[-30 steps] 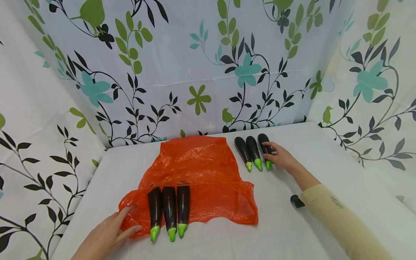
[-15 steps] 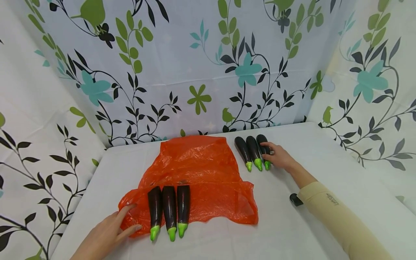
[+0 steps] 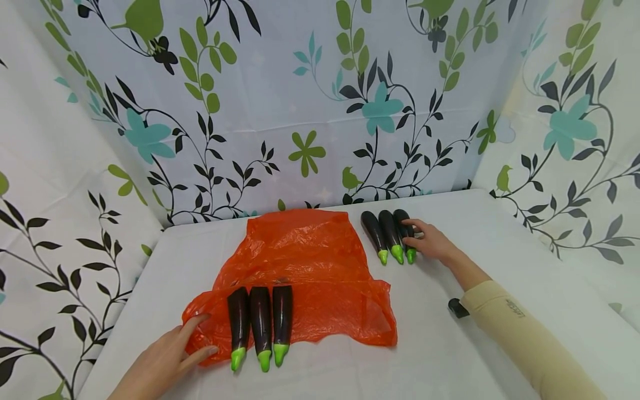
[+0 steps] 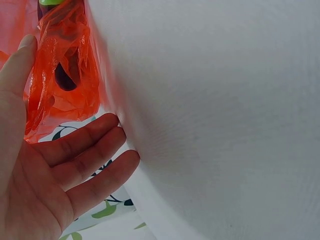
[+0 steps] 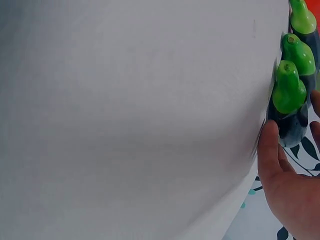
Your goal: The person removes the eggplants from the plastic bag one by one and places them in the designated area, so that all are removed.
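Three dark purple eggplants with green stem ends (image 3: 260,319) lie side by side on the front left of a flattened orange-red plastic bag (image 3: 310,244). My left hand (image 3: 162,355) rests on the bag's left edge, fingers spread. In the left wrist view this hand (image 4: 45,175) has loosely extended fingers beside the crinkled bag (image 4: 65,100). At the back right stand out three more eggplants in a row (image 3: 388,228). My right hand (image 3: 432,244) grips the rightmost eggplant (image 3: 402,215) from its right side. The right wrist view has thumb and fingers either side of this eggplant (image 5: 290,92).
A white-covered table (image 3: 435,344) bears everything. Behind it hangs a floral curtain (image 3: 320,122), with matching cloth along both sides. A small black object (image 3: 457,308) shows beside the right sleeve (image 3: 520,333).
My right hand has shifted the rightmost eggplant slightly left, up close to the middle one of its row. The left hand, the bag and the front eggplants stay put.
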Available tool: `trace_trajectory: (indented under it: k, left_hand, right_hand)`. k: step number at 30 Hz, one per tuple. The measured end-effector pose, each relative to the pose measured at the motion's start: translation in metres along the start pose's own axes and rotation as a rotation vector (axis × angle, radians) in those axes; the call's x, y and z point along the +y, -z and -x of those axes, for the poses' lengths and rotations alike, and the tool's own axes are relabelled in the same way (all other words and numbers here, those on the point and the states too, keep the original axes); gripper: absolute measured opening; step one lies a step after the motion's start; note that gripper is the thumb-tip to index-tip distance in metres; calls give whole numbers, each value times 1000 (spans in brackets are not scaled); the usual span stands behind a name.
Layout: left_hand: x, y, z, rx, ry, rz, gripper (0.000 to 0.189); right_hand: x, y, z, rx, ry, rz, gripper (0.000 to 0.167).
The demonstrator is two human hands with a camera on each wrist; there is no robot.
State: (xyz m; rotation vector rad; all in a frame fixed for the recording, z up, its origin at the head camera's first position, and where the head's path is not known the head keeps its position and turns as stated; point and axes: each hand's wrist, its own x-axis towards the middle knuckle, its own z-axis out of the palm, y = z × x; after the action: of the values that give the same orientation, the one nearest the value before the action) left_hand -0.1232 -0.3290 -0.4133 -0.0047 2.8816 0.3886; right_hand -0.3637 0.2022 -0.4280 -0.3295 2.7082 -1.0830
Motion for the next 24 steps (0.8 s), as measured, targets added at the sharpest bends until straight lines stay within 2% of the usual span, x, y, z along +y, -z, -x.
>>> trace_trajectory:
  k: [11,19,24]
  left_hand:
    - [0,0,-1,-9,8,-1,86]
    - [0,0,-1,-11,11,0,84]
    - [1,0,0,-2,11,-2,84]
  right_hand:
    - [-13,17,18,83,-55,-71,66]
    - [-35,20,40,125,-32,-136,77]
    - [-52,17,56,130,-1,-176,75]
